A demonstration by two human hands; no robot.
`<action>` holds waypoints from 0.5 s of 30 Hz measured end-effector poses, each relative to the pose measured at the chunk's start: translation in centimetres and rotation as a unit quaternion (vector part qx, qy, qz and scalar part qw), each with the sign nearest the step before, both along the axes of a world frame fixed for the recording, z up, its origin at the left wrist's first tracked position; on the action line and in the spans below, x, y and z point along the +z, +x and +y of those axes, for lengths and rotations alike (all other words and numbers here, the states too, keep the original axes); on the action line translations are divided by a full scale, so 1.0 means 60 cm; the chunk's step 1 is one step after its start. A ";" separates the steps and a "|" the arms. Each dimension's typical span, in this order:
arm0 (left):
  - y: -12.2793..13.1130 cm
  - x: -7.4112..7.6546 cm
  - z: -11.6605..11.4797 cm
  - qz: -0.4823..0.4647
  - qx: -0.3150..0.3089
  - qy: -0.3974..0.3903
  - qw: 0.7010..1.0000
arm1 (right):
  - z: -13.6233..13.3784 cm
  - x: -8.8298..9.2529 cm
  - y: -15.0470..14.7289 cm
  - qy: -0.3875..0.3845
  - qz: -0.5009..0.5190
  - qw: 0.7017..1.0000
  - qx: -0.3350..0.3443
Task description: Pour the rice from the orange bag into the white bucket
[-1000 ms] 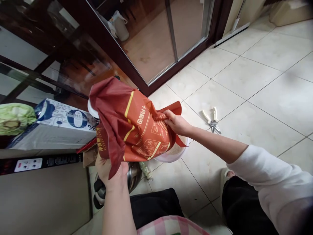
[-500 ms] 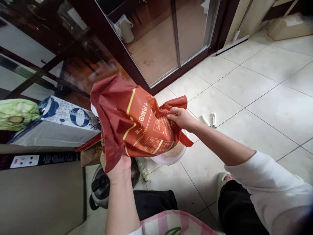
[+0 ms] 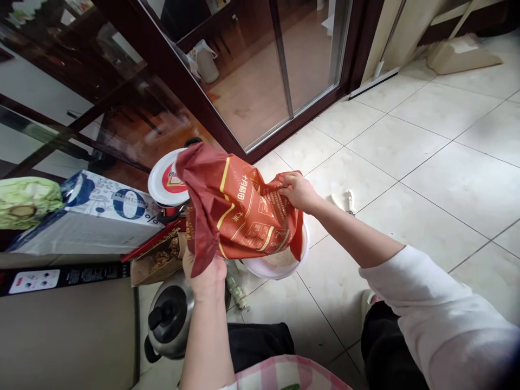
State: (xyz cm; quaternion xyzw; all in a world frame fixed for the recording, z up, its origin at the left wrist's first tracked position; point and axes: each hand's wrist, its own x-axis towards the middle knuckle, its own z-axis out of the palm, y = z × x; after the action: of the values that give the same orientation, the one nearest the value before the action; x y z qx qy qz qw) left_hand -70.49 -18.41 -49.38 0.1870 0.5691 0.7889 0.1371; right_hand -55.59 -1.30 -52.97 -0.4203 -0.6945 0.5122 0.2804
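Seen from above, close in, a pink checked cloth (image 3: 284, 374) and black trousers (image 3: 252, 341) fill the lower edge. Just left of them a round steel pot (image 3: 170, 319) with a black knob stands on the pale glossy tiled floor (image 3: 406, 162). The left hand (image 3: 205, 271) rises from the bottom, its grip closed around the hanging lower left corner of a red bag (image 3: 239, 211). The bag is crinkled and matt, printed with yellow lines and lettering. The right hand (image 3: 298, 192), reaching out of a white sleeve (image 3: 439, 314), has its grip pinched shut on the bag's upper right edge. The bag hangs between both hands. Its long axis runs left to right across the view, and its lower right end dips over a smooth white bowl (image 3: 264, 271) that sits on the floor beneath it. Whether the bag's mouth faces the bowl cannot be told. Beyond the right wrist, white-handled scissors (image 3: 344, 199) lie flat on the tiles. To the left lies a long blue-and-white carton (image 3: 101, 211), with a round white lid (image 3: 164, 181) bearing a red label just beside it and a pale green cabbage (image 3: 26, 200) farther left. At the back stands a dark-framed sliding glass door (image 3: 260, 81).
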 end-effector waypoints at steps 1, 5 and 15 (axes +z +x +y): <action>0.001 -0.005 0.001 -0.005 -0.007 -0.002 1.000 | 0.003 -0.003 0.000 -0.001 0.000 1.000 -0.010; 0.001 -0.011 0.003 -0.017 0.002 0.005 1.000 | 0.012 -0.003 0.001 -0.037 -0.012 0.999 -0.016; -0.027 -0.002 0.005 0.049 0.029 -0.008 0.998 | -0.009 0.046 0.000 0.047 -0.025 0.997 0.054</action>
State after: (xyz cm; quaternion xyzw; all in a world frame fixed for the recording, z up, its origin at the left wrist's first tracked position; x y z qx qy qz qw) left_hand -72.08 -18.12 -49.48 0.2073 0.5865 0.7781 0.0875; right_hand -55.61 -1.84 -50.22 -0.3812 -0.7464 0.4824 0.2545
